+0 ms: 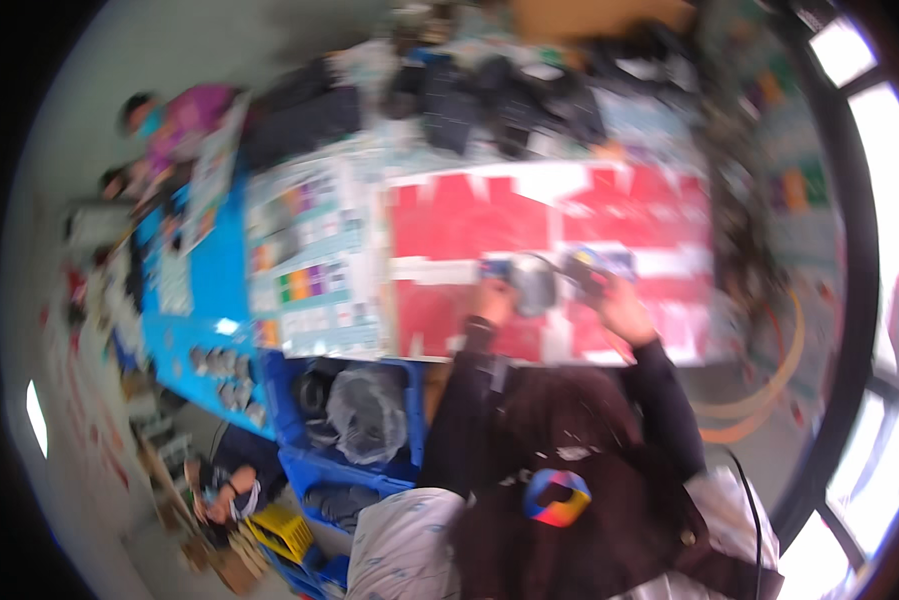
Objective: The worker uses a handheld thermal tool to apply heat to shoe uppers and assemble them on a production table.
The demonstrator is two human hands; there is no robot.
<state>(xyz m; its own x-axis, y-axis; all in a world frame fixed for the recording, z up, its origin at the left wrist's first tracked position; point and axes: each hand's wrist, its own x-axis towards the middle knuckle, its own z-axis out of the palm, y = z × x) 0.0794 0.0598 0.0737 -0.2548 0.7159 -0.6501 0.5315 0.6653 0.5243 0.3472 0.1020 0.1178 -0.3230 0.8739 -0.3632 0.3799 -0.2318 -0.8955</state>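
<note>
Holding a grey rounded object (534,287) at the counter's (449,215) centre, left hand (491,298) at nine o'clock, right hand (614,300) at three; finger closure was too blurred to tell. Next move likely needed steady two-handed support.

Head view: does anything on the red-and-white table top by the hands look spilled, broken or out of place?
Nothing stands out, though the picture is blurred. The left hand and right hand hold a small grey rounded object with a thin cable over the red-and-white table top. No spill or damage shows.
</note>
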